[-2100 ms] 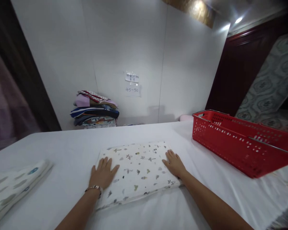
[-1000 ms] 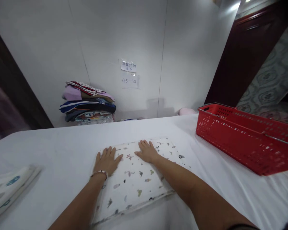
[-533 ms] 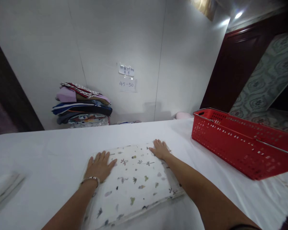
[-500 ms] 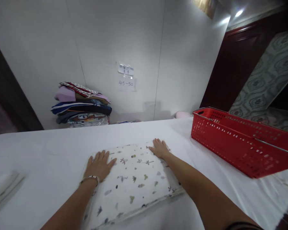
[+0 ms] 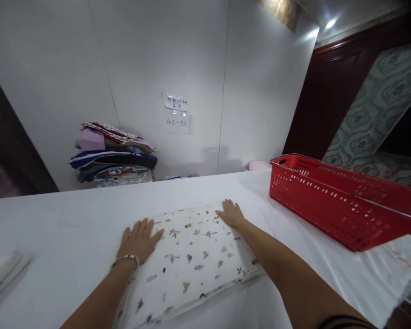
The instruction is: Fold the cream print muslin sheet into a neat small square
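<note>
A folded white cloth printed with small plants and birds lies flat on the white-covered table in front of me. On its far left corner my left hand rests palm down, fingers spread. My right hand lies flat at the far right corner, its fingers also stretched out. Both hands press on the cloth from above and grip nothing. The forearms cover parts of its left and right edges.
At the right stands a red perforated basket with metal handles. A stack of folded clothes sits behind the table at the wall. Paper labels are taped there. Another folded white cloth lies at the left edge.
My right hand has shifted slightly right along the cloth's far edge. The left hand stays nearly in place. The view has turned a little to the right.
</note>
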### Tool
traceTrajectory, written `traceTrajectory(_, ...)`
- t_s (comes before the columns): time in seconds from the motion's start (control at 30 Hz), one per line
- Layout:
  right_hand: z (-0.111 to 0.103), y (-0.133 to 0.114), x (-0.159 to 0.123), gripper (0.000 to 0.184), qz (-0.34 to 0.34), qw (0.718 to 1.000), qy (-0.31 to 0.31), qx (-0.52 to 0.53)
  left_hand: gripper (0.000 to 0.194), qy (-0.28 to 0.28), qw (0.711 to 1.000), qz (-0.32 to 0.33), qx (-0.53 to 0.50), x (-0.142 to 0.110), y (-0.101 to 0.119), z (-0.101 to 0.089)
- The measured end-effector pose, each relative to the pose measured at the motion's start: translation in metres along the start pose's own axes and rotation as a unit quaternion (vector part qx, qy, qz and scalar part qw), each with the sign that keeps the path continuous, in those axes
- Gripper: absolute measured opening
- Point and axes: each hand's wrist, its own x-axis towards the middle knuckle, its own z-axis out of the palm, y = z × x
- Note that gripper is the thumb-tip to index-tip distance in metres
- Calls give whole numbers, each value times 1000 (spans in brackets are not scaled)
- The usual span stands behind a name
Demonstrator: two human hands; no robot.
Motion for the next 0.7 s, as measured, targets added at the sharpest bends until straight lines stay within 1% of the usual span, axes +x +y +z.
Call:
traceTrajectory(0.17,-5,2,1,78,2,1000,-12,7,73,-6,1000,-5,3,0,0,0)
traceTrajectory(0.33,-3,14,-7,82,18,1000,11,1,72,4,1000,3,4,0,0,0)
traceTrajectory(0.53,-9,10,-11,80,36,999,-24,-3,70,-1,1000,-5,-9,-2,1,-2)
traceTrajectory(0.6,-6,9,-17,79,24,999,-11,-20,69,3,1000,-2,-7,-2,1,-2)
traceTrajectory(0.7,1,9,-28,77,-16,999,12,-29,70,7,1000,0,-10,-1,0,-1)
